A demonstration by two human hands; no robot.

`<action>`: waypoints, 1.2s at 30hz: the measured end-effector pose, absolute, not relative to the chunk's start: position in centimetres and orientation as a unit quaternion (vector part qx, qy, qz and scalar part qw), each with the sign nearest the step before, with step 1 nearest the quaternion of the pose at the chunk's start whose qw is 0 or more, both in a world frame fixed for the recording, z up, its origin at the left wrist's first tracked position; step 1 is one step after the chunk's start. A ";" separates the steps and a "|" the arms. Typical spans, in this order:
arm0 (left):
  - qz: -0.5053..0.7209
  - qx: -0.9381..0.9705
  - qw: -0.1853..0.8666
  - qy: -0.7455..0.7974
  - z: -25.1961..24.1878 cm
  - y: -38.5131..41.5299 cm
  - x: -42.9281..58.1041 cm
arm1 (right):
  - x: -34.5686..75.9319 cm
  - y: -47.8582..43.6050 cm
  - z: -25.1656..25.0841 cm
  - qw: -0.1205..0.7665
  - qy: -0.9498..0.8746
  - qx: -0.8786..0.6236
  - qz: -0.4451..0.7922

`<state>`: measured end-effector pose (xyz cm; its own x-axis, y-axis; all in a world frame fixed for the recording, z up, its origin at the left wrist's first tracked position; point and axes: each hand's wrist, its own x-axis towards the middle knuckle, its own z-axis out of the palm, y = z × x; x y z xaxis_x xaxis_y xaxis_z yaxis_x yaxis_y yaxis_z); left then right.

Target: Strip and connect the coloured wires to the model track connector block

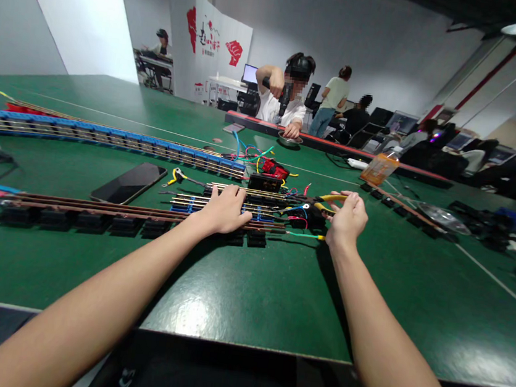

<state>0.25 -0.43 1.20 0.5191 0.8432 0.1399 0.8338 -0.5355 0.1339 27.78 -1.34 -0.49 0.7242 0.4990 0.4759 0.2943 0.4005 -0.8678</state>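
My left hand [228,210] lies across a short assembly of parallel metal bars on blue holders [185,204], fingers spread and thumb apart. In my right hand [349,219] are yellow-handled pliers [332,197], with the fingers wrapped round the handles. Their dark jaws point left among thin coloured wires at the assembly's right end; what they touch is too small to make out. A long row of brown bars on black blocks [93,207] runs left from under my left forearm. Just left of my right hand a green wire with a yellow tip [313,236] lies close by.
A phone [129,182] lies left of my left hand. Behind runs a long blue-holder rail [119,142] with loose wires and a red part [274,169]. Across the table a person [281,93] holds a power drill over a metal bowl [289,140]. An orange bottle [381,166] stands back right.
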 end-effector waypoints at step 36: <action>0.095 0.875 0.019 0.475 1.0 -0.4 0.2 | 26.6 -3.5 1.3 0.658 -0.549 -0.515 -0.005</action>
